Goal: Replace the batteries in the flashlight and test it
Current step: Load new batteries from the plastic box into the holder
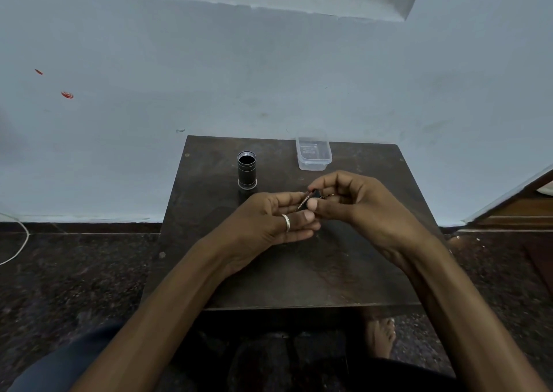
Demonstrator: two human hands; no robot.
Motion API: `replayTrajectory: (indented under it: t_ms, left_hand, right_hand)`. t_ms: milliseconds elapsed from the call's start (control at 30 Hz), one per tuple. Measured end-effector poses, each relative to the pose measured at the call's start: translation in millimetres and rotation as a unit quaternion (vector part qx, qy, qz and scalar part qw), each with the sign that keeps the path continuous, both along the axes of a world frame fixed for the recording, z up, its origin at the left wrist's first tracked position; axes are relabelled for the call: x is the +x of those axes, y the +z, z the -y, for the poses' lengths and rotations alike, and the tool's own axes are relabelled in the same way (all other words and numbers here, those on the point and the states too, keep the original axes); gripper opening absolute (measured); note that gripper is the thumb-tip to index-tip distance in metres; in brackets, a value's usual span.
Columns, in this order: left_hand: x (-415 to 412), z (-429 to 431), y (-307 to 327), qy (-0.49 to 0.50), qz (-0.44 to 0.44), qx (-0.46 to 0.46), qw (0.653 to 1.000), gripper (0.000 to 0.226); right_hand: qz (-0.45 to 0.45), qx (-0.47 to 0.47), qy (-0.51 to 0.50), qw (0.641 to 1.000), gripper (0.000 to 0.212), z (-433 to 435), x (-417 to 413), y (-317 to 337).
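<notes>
The black flashlight body (pixel 247 170) stands upright on the dark wooden table (pixel 344 266), open end up, at the back left. My left hand (pixel 278 221), with a ring on one finger, holds a small black part with a thin battery (pixel 304 201) in its fingers. From the right, my right hand (pixel 344 200) pinches the same battery between thumb and forefinger. The two hands meet above the table's middle. Most of the held part is hidden by fingers.
A clear plastic container (pixel 313 153) sits at the back right of the table. A pale wall rises directly behind the table. A white cable (pixel 21 242) lies on the dark floor at the left. My bare foot (pixel 381 336) shows under the table's front edge.
</notes>
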State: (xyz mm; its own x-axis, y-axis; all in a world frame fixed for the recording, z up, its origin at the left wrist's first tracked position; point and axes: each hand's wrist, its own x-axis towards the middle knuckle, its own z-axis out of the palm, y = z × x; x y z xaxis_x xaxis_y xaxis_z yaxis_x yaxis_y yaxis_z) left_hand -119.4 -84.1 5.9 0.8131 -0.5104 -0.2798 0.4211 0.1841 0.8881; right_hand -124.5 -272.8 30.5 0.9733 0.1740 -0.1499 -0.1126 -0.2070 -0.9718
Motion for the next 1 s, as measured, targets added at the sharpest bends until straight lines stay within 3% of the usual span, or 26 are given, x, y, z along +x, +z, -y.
replayTrajectory:
  t_ms: [100,200,367,500,600,700,867,1000]
  left_hand:
    - [0,0,1,0.019,0.008,0.048,0.999,0.039]
    - [0,-4,-3,0.04,0.068,0.207,0.975,0.066]
    - [-5,-18,-4,0.122,0.207,0.444,0.863,0.042]
    - [-3,-30,-6,0.214,0.2,0.536,0.792,0.05]
    - [0,-40,-9,0.239,0.178,0.578,0.759,0.055]
    - [3,-44,-8,0.26,0.213,0.593,0.732,0.061]
    - [14,-40,-11,0.276,0.287,0.514,0.76,0.074]
    - [20,-38,-15,0.28,0.311,0.481,0.77,0.054]
  right_hand:
    - [0.013,-0.04,0.003,0.999,0.02,1,0,2]
    - [0.036,-0.067,-0.025,0.997,0.02,2,-1,1]
    - [0.099,-0.154,-0.056,0.982,0.015,1,0,-2]
    - [0.145,-0.207,-0.075,0.965,0.013,-3,-1,-1]
    - [0.182,-0.236,-0.074,0.952,0.014,-7,-3,-1]
    - [0.227,-0.279,-0.071,0.93,0.015,-10,-3,-5]
    - [0.304,-0.31,-0.079,0.897,0.019,-13,-3,-10]
    - [0.335,-0.307,-0.083,0.887,0.018,-16,-4,-9]
